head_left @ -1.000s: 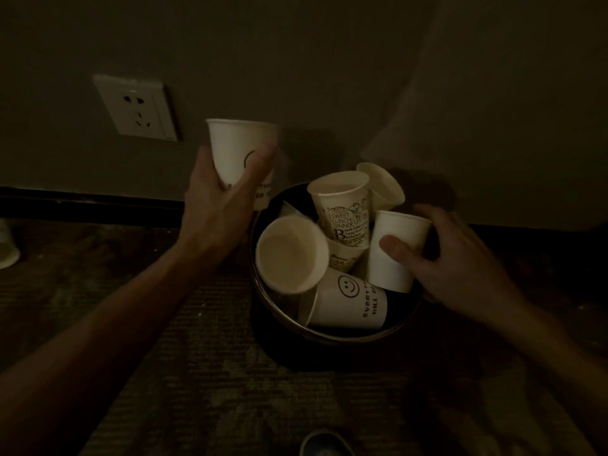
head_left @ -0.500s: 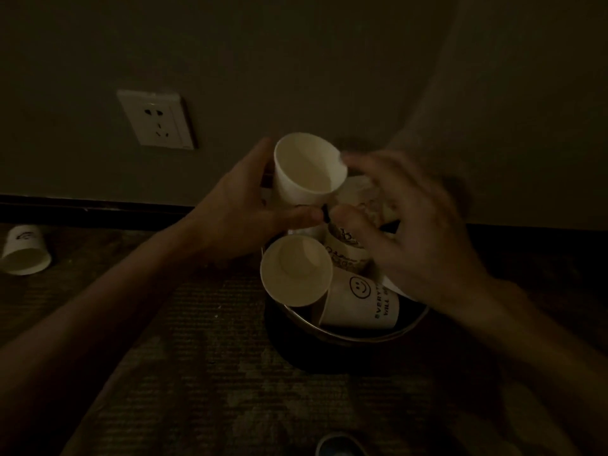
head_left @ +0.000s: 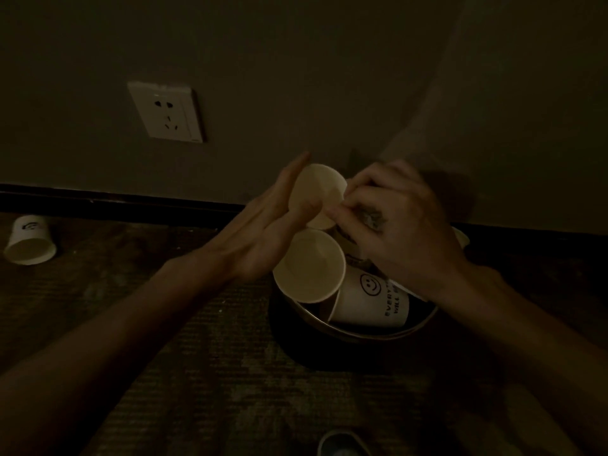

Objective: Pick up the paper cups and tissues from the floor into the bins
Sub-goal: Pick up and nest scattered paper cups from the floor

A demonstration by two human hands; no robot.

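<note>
A dim carpeted floor meets a wall with a socket (head_left: 166, 111). Above the full bin (head_left: 362, 337), the left hand (head_left: 263, 232) lies flat, fingers straight, against the left side of a paper cup (head_left: 317, 192) it was wrapped around half a second ago. The right hand (head_left: 394, 225), spread then, now pinches the cup's right rim with curled fingers. A smiley cup (head_left: 371, 301) in the bin reads "EVERY… WILL…". A stray cup (head_left: 31, 241) lies on the floor, far left.

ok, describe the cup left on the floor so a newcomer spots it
Start at the white wall socket; go down past the dark baseboard to the carpet, far left. The paper cup there, mouth toward the camera, is the only one outside the bin.
</note>
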